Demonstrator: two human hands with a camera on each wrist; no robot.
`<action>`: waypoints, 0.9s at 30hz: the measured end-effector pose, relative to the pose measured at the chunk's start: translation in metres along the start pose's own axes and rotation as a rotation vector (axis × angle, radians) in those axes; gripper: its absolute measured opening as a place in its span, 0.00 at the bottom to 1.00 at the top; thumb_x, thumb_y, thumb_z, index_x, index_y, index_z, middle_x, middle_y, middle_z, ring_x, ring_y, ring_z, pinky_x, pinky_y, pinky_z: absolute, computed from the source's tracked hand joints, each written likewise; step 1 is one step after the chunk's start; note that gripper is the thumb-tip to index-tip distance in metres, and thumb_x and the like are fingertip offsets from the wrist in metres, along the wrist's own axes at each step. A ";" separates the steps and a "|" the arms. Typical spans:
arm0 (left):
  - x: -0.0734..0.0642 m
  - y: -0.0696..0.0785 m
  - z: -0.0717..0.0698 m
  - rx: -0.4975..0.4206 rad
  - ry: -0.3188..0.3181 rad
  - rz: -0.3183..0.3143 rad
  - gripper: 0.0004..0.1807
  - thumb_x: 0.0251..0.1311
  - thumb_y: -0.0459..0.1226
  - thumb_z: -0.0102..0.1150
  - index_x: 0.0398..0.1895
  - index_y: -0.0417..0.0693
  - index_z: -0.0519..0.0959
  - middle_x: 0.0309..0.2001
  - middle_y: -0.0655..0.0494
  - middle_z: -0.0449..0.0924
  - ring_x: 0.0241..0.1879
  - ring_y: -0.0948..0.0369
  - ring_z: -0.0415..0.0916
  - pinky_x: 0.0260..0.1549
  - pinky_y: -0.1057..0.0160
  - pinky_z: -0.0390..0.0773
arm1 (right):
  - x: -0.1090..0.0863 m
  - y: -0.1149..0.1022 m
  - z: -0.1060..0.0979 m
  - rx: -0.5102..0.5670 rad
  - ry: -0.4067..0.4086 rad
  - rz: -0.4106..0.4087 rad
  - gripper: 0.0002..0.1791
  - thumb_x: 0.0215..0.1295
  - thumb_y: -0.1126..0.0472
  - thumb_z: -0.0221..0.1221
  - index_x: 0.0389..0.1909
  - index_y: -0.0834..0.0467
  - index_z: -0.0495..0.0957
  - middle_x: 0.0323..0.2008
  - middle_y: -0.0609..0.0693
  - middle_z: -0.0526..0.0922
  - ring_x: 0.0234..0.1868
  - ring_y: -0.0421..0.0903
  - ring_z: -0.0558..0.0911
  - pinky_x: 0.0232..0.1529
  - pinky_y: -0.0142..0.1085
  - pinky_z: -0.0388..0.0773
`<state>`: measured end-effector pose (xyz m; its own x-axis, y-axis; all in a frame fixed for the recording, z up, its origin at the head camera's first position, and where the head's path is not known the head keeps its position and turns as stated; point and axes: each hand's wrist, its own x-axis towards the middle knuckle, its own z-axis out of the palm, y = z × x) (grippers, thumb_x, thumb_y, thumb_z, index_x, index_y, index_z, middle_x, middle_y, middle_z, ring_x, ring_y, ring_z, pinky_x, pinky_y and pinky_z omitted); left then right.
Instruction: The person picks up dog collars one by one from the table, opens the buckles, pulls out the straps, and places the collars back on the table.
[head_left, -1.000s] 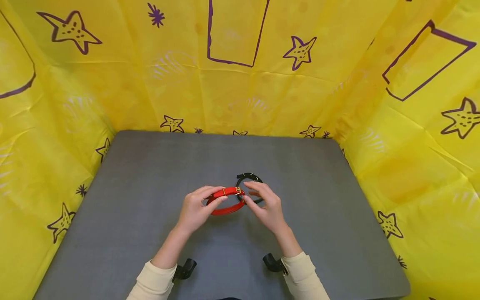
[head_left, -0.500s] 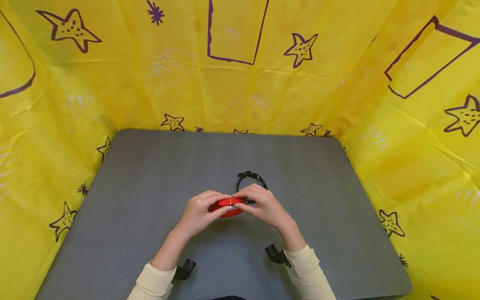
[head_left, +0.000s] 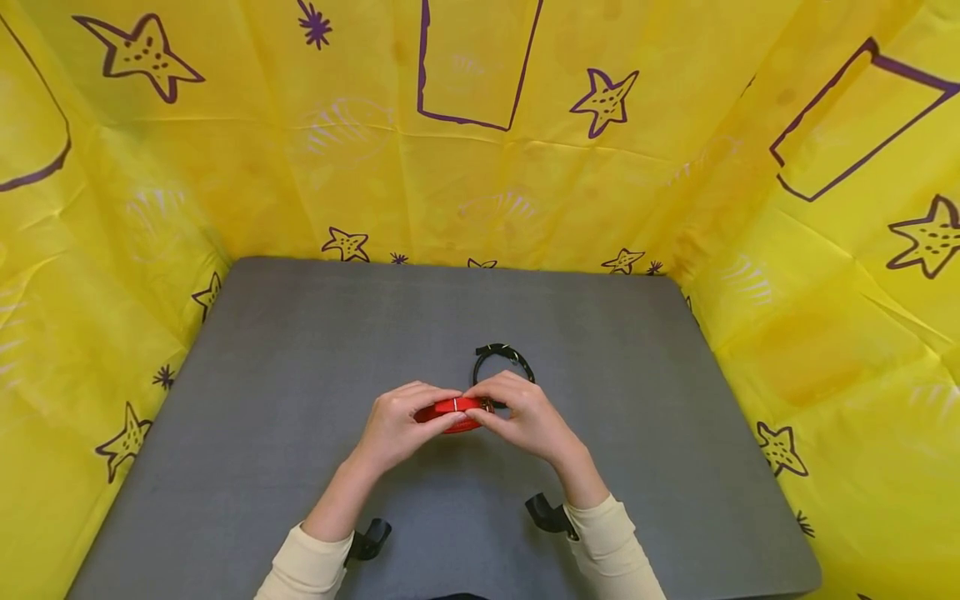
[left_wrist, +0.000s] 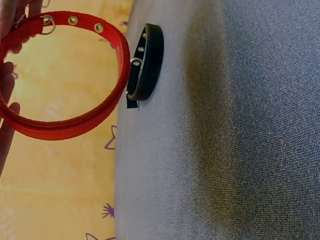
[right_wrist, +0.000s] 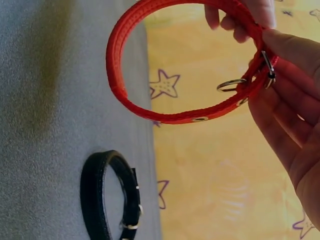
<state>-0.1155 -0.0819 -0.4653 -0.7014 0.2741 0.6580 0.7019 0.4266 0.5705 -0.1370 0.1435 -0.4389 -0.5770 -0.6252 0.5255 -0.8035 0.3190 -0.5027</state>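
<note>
Both hands hold a red pet collar point(head_left: 448, 407) above the table, its band fastened into a loop. My left hand point(head_left: 401, 422) pinches the band from the left, thumb below and fingers above. From the right, my right hand point(head_left: 528, 417) grips it close to the metal buckle point(right_wrist: 269, 65), and the two hands' fingertips nearly meet at a thin metal loop. A D-ring point(right_wrist: 231, 85) and metal eyelets show along the band in both wrist views. Behind the hands a black collar point(head_left: 498, 348) lies on the table, also looped; the right hand partly covers it in the head view.
The grey table point(head_left: 337, 333) reaches to yellow fabric walls point(head_left: 465, 192) at the back and both sides, printed with purple starfish. Black wrist mounts point(head_left: 371, 539) project inward from both cream sleeves point(head_left: 303, 562).
My right hand has moved left along the red collar to meet the left hand's fingertips. The buckle, earlier in plain view, is now mostly covered. The black collar has stayed in place.
</note>
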 end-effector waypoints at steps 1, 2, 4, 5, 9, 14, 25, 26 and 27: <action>0.000 0.000 0.000 -0.011 0.006 0.003 0.17 0.42 0.36 0.79 0.40 0.50 0.88 0.34 0.60 0.86 0.33 0.64 0.81 0.31 0.66 0.78 | 0.000 0.000 0.000 0.005 0.004 0.008 0.12 0.56 0.61 0.71 0.42 0.53 0.84 0.38 0.41 0.83 0.40 0.36 0.76 0.42 0.27 0.74; 0.001 0.000 0.000 -0.027 0.010 -0.001 0.17 0.42 0.35 0.78 0.39 0.49 0.88 0.34 0.60 0.86 0.33 0.64 0.81 0.31 0.65 0.78 | 0.000 0.000 0.000 0.014 0.010 0.015 0.12 0.57 0.60 0.70 0.43 0.53 0.84 0.39 0.41 0.83 0.40 0.37 0.77 0.42 0.29 0.75; 0.001 0.000 0.000 -0.063 0.010 -0.019 0.16 0.44 0.35 0.78 0.39 0.48 0.88 0.34 0.59 0.86 0.33 0.64 0.81 0.30 0.66 0.78 | -0.001 0.000 0.001 0.030 0.025 0.026 0.11 0.60 0.59 0.69 0.43 0.53 0.84 0.39 0.41 0.83 0.41 0.37 0.77 0.40 0.33 0.77; 0.001 0.000 0.000 -0.083 0.012 -0.028 0.16 0.44 0.35 0.77 0.40 0.48 0.88 0.34 0.58 0.86 0.33 0.63 0.81 0.30 0.66 0.78 | -0.001 0.000 0.002 0.037 0.034 0.029 0.11 0.60 0.58 0.68 0.43 0.52 0.84 0.39 0.41 0.84 0.41 0.37 0.77 0.40 0.34 0.77; 0.001 0.000 0.001 -0.135 0.027 -0.062 0.16 0.44 0.33 0.77 0.39 0.46 0.88 0.34 0.56 0.86 0.33 0.62 0.81 0.30 0.66 0.79 | -0.002 0.001 0.004 0.066 0.084 0.025 0.11 0.59 0.60 0.69 0.44 0.52 0.84 0.39 0.42 0.84 0.42 0.38 0.79 0.42 0.35 0.77; 0.001 0.001 0.001 -0.150 0.053 -0.086 0.17 0.40 0.31 0.79 0.38 0.44 0.88 0.34 0.55 0.86 0.33 0.60 0.81 0.29 0.67 0.79 | -0.001 0.000 0.008 0.093 0.168 -0.004 0.14 0.53 0.66 0.71 0.42 0.56 0.85 0.38 0.46 0.86 0.40 0.42 0.81 0.44 0.30 0.76; 0.015 0.025 -0.013 -0.245 0.108 -0.070 0.16 0.35 0.20 0.75 0.32 0.33 0.85 0.29 0.45 0.85 0.27 0.53 0.81 0.27 0.66 0.80 | 0.013 -0.022 0.007 0.163 0.322 -0.066 0.15 0.42 0.78 0.71 0.34 0.67 0.84 0.31 0.57 0.85 0.33 0.50 0.81 0.38 0.34 0.78; 0.015 0.024 -0.013 -0.246 0.113 -0.067 0.16 0.35 0.19 0.75 0.32 0.33 0.85 0.29 0.45 0.84 0.27 0.54 0.80 0.27 0.67 0.79 | 0.013 -0.021 0.007 0.171 0.329 -0.060 0.15 0.42 0.78 0.71 0.34 0.67 0.84 0.32 0.57 0.85 0.34 0.50 0.82 0.39 0.35 0.78; 0.014 0.022 -0.012 -0.248 0.119 -0.065 0.16 0.35 0.19 0.75 0.32 0.33 0.85 0.29 0.45 0.84 0.27 0.54 0.80 0.27 0.67 0.79 | 0.012 -0.019 0.009 0.177 0.334 -0.052 0.14 0.43 0.77 0.71 0.35 0.66 0.84 0.32 0.56 0.85 0.34 0.49 0.82 0.39 0.35 0.78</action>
<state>-0.1086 -0.0788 -0.4381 -0.7370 0.1436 0.6605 0.6748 0.2120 0.7069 -0.1270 0.1237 -0.4287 -0.5754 -0.3614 0.7337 -0.8121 0.1465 -0.5648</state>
